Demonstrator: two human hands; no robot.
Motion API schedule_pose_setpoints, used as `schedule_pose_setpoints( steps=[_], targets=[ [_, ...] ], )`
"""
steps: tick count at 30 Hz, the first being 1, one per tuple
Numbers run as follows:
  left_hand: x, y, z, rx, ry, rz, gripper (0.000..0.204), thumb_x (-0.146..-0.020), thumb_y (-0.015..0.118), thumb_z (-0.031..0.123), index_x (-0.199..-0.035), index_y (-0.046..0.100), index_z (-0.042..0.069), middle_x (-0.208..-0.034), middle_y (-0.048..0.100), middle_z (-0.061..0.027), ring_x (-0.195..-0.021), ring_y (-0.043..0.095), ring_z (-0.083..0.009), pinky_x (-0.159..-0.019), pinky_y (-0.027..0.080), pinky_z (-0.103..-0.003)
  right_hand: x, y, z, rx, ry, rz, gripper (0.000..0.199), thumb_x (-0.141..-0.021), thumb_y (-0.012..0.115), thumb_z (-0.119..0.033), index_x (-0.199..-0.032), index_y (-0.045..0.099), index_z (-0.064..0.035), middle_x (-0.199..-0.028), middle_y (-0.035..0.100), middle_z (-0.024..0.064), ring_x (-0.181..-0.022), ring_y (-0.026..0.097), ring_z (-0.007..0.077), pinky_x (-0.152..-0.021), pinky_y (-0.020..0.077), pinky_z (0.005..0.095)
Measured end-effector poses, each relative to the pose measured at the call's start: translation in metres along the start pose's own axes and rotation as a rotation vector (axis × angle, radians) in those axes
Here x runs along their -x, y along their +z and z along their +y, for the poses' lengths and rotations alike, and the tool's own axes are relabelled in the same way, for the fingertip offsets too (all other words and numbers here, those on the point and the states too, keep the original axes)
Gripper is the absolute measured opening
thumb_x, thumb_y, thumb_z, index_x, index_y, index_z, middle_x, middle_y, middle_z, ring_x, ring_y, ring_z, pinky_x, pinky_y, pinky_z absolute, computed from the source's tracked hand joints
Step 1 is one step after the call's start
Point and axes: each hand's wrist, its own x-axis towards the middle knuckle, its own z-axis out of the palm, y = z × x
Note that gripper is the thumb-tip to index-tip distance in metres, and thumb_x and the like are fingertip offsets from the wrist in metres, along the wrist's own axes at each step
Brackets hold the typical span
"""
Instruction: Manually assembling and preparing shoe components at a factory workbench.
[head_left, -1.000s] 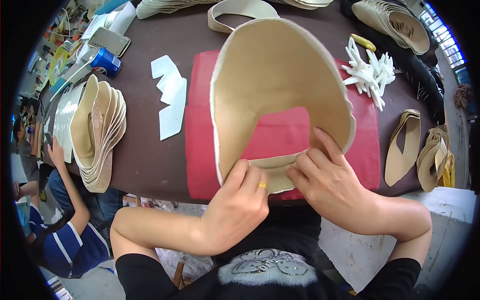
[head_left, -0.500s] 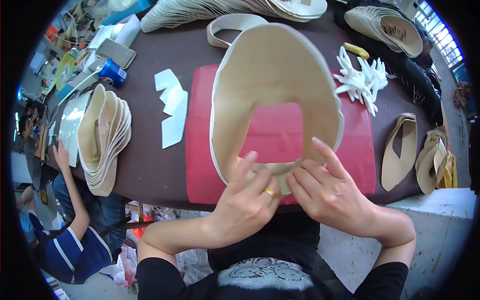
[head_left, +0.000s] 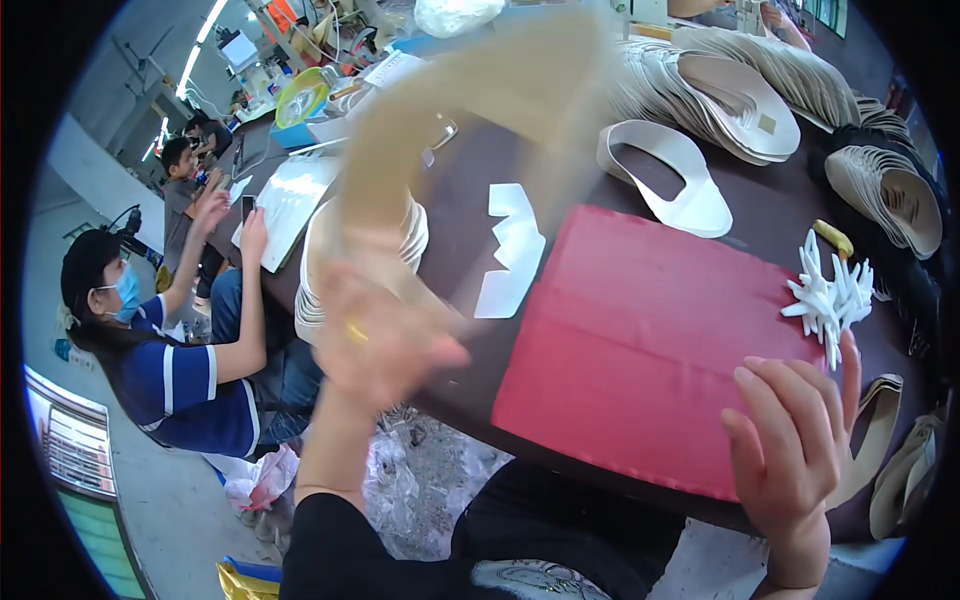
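Left hand [head_left: 385,335], motion-blurred, grips the tan shoe upper [head_left: 470,130] lifted over the stack of tan uppers [head_left: 318,290] at table left. Right hand [head_left: 795,440] is open and holds nothing, near the red mat [head_left: 640,340]. Setting it squarely on the stack would keep edges aligned.

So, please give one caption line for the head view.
Left hand lifts blurred beige shoe piece; open right hand beside red mat.

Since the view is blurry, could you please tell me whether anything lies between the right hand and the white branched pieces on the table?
Nothing visible does: the right hand hovers open just below the white branched pieces, with only the edge of the red mat between them.
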Motion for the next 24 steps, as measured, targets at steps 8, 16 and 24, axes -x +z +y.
schedule_pose_setpoints(
  steps=[8,16,24],
  targets=[
    [0.096,-0.009,-0.176,-0.018,-0.41,-0.63,0.016,-0.093,0.056,0.015,-0.09,0.065,0.002,-0.086,0.066,-0.0081,-0.085,0.059,-0.0291,-0.084,0.046,-0.041,0.013,0.066,0.03,-0.092,0.01,-0.223,0.008,-0.08,0.071,-0.007,-0.087,0.068,-0.0034,-0.086,0.066,0.006,-0.075,0.06,0.0228,-0.107,0.041,0.0494],
    [0.08,0.039,-0.12,-0.294,-0.508,-0.645,0.034,-0.089,0.062,0.041,-0.087,0.055,0.008,-0.07,0.066,-0.0102,-0.07,0.065,-0.0344,-0.077,0.048,-0.042,-0.009,0.125,0.071,-0.096,0.024,-0.323,0.01,-0.083,0.069,-0.013,-0.083,0.067,-0.0033,-0.074,0.056,0.0078,-0.069,0.056,0.0295,-0.071,0.0472,0.0404],
    [0.08,0.048,-0.126,-0.202,-0.358,-0.393,0.036,-0.087,0.066,0.031,-0.113,0.059,0.008,-0.091,0.068,-0.0082,-0.086,0.063,-0.0317,-0.095,0.043,-0.045,-0.076,0.241,0.146,-0.027,0.389,-0.26,0.039,-0.087,0.064,-0.022,-0.124,0.064,-0.0084,-0.123,0.065,0.0151,-0.112,0.061,0.034,-0.093,0.049,0.0405]
  ],
)
